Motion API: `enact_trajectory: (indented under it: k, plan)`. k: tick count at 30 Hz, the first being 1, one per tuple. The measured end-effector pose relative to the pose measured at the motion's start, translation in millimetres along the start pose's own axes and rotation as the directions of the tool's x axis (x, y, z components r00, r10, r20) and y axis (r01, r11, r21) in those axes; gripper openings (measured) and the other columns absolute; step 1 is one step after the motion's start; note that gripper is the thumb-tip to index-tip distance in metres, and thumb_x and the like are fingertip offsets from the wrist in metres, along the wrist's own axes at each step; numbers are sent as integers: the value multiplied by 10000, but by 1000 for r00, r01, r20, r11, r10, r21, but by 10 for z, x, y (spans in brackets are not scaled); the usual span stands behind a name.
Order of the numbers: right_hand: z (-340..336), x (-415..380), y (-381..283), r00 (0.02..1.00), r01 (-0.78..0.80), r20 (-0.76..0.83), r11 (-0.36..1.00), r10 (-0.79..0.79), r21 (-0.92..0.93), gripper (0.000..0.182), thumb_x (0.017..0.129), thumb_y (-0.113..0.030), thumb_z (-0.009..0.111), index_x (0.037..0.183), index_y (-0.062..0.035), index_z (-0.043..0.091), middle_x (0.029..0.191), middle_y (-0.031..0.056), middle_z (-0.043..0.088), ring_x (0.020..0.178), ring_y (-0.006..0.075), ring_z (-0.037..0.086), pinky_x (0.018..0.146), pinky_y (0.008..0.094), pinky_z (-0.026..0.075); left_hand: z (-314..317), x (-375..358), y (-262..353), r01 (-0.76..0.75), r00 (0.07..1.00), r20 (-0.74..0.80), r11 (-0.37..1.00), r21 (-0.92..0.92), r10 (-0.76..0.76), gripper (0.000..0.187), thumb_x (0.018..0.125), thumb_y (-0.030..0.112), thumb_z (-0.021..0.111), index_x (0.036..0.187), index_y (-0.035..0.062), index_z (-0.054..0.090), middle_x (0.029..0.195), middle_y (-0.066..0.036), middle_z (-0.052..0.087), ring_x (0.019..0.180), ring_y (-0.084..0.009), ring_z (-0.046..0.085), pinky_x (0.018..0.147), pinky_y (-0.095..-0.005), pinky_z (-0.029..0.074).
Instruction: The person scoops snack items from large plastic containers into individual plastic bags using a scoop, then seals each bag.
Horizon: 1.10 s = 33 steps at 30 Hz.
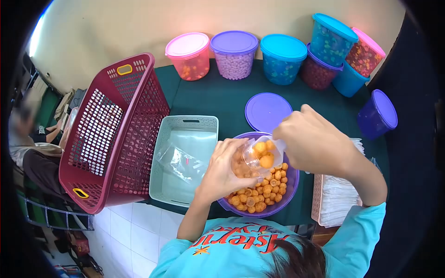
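Clear plastic pouch (259,155) of orange snack balls: light, limp, slippery.
Left hand (222,173) cups its base; right hand (315,143) pinches the mouth closed; support from below.

Left hand (222,169) and right hand (313,143), grips closed.

A small clear bag (259,155) was held open and tilted above the purple tub (289,187), its mouth toward the right hand (313,143) and its lower side cupped by the left hand (227,169). A few round orange balls (265,160) sat inside the bag. The tub, lidless, stood at the near table edge and held a loose heap of the same balls, mostly on its near side.
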State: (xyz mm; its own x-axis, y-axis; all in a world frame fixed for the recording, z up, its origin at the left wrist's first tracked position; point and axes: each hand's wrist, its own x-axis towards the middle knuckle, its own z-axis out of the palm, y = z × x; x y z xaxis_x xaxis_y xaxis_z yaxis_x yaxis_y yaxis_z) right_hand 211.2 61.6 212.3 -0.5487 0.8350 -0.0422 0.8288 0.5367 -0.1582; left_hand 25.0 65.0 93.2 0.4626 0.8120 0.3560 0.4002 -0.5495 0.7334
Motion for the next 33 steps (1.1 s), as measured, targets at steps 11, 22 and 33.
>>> enact_trajectory:
  k: [11, 22, 33]
  plan:
    - [-130, 281, 241, 978, -68, 200, 998, 68, -4, 295, 535, 20, 549, 816, 30, 638, 761, 195, 615, 712, 283, 613, 688, 324, 490, 10, -47, -75, 107, 994, -27, 989, -101, -110, 815, 465, 244, 782, 1144, -43, 436, 1086, -158, 473, 1000, -264, 497, 864, -359, 390]
    - [-526, 95, 95, 987, -108, 97, 982, 124, -157, 242, 557, 24, 580, 788, 0, 648, 786, 152, 616, 786, 276, 561, 732, 341, 447, -57, -44, -171, -7, 1000, 10, 980, -200, 9, 786, 493, 229, 780, 1155, -1, 424, 1062, -126, 452, 1002, -244, 476, 840, -352, 406]
    - [560, -276, 284, 966, -72, 216, 950, 142, -304, 175, 584, -17, 586, 751, -43, 632, 679, 122, 588, 669, 235, 567, 674, 315, 357, -269, -157, -464, -325, 945, -326, -32, -945, 42, 1173, 423, 572, 756, 1280, -11, 208, 1207, -107, 359, 1060, -243, 415, 965, -437, 313]
